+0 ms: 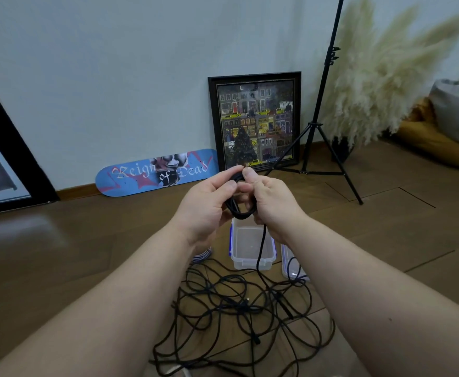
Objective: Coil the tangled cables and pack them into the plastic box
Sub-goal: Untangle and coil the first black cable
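head view: both hands up in front of me, working one small coil (240, 205) of black cable. my left hand (209, 205) pinches the coil's left side, thumb on top, fingers curled round the loops. my right hand (270, 204) grips the right side, thumb pressing the top of the loop. coil stands roughly upright between the two hands, long axis up-down.

key relation: the free tail (261, 248) drops straight down from under my right hand, passes in front of the open plastic box (251, 258) and runs into the tangled cables (239, 308) on the floor (87, 254) below my forearms. so slack comes from below and near me; right hand looks best placed to feed it, left to hold the loops. box sits directly under the coil, looks empty. its lid (291, 265) lies just right of it, i think.

wood floor. by the wall: skateboard deck (157, 172), framed picture (255, 121), tripod stand (323, 118), pampas grass (380, 85).
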Demonstrator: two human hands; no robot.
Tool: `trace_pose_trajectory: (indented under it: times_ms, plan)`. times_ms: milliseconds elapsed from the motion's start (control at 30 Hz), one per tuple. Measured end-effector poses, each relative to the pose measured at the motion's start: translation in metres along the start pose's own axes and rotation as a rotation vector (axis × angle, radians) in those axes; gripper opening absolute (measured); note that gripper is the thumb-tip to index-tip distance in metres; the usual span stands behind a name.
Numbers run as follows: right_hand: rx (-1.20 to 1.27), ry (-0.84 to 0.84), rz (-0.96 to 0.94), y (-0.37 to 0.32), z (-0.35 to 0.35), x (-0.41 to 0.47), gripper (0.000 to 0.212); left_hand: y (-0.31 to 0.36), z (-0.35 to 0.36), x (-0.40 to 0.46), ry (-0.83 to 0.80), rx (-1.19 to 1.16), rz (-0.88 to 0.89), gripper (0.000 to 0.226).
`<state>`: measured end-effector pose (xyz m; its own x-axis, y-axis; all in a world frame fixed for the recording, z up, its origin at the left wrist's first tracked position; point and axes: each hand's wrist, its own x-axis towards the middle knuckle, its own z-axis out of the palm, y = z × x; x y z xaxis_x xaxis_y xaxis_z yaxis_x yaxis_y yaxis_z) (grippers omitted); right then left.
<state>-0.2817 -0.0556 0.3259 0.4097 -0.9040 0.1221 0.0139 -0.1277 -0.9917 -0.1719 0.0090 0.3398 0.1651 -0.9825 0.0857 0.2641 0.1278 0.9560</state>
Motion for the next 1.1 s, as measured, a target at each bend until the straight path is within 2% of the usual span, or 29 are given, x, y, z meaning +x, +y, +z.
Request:
trace_pose_trajectory:
  times_ms: [167, 300, 467, 833, 967, 1100]
  plan:
    - [0.129, 0.050, 0.018, 0.016, 0.006, -0.005, 0.044, -0.009, 0.004, -0.002, 0.021, -0.040, 0.006, 0.030]
    - [-0.018, 0.076, 0.003, 0.033, 0.005, 0.000, 0.050, -0.020, 0.000, 0.002, 0.037, -0.081, -0.026, 0.029]
    - [-0.122, 0.110, -0.031, 0.036, -0.002, 0.011, 0.045, -0.021, 0.000, 0.015, 0.027, -0.115, -0.048, 0.029]
    - [0.080, 0.023, 0.001, 0.030, -0.001, 0.012, 0.059, -0.023, 0.004, 0.017, 0.035, -0.165, -0.043, 0.031]
    - [0.041, -0.032, 0.081, 0.030, -0.012, 0.009, 0.040, -0.024, 0.003, 0.018, 0.162, 0.016, 0.059, 0.033]
    - [0.009, -0.025, 0.112, 0.030, -0.031, 0.008, 0.014, -0.019, -0.013, 0.025, 0.355, 0.000, 0.126, 0.034]
